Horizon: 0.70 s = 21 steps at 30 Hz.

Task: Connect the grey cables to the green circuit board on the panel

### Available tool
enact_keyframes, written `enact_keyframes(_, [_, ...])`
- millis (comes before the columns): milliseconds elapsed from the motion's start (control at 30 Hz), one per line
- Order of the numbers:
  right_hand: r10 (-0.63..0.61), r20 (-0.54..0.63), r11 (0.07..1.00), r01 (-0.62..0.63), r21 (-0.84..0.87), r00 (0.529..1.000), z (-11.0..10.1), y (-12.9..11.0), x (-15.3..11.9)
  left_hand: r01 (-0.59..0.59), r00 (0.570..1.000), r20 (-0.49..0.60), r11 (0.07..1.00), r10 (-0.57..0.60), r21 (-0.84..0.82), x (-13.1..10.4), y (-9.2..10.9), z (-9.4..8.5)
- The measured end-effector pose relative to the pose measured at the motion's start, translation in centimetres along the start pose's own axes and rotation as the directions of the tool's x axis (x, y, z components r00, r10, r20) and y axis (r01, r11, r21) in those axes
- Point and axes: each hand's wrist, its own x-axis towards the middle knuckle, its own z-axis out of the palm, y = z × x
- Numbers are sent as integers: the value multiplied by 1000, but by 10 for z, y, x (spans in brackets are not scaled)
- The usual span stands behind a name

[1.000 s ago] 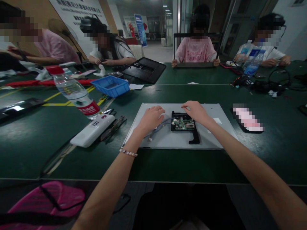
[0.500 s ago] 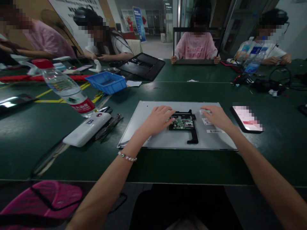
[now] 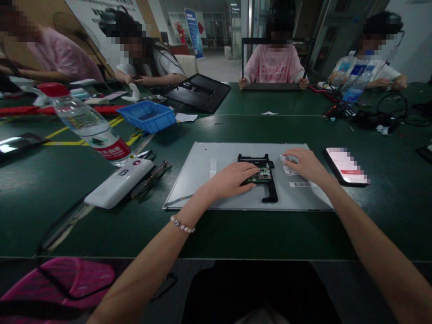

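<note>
On the green table (image 3: 216, 231), a panel (image 3: 195, 168) bears the board (image 3: 265, 173). My left hand (image 3: 232, 178), thumb and fingers apart, partly covers it, clasping nothing; my right hand (image 3: 305, 165) half-curls to its right, hold unclear.

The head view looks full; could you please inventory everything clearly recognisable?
Tabletop: one, green, mid-view
Panel: one, grey, on tabletop
Circuit board: one, green, in black bracket on panel
Phone: one, black, right
Red-capped bottle: one, clear, left
Slim device: one, white, by bottle
Glasses: one pair, dark, by device
Bin: one, blue, beyond panel
Casing: one, black, far side
Other bottles: two-plus, clear, far right
Cables: uncounted, black, far right
Co-workers: four, pink or white tops, opposite
Frame: one, black, held by co-worker
Basket: one, pink, lower left
Left grip: one, bare, over circuit board
Right grip: one, bare, over panel
</note>
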Motion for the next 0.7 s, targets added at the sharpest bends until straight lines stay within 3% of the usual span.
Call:
enact_keyframes(400, [-26, 4, 983, 26, -181, 1000, 11, -1, 5, -13, 1000, 9, 1000, 13, 5, 2, 0, 1])
enact_keyframes(567, [-29, -79, 992, 19, -123, 996, 8, -4, 7, -14, 1000, 1, 1000, 14, -13, 2, -1, 3])
enact_keyframes(700, [-31, -138, 998, 22, -67, 990, 4, -20, 18, -11, 1000, -3, 1000, 11, -27, 2, -1, 2])
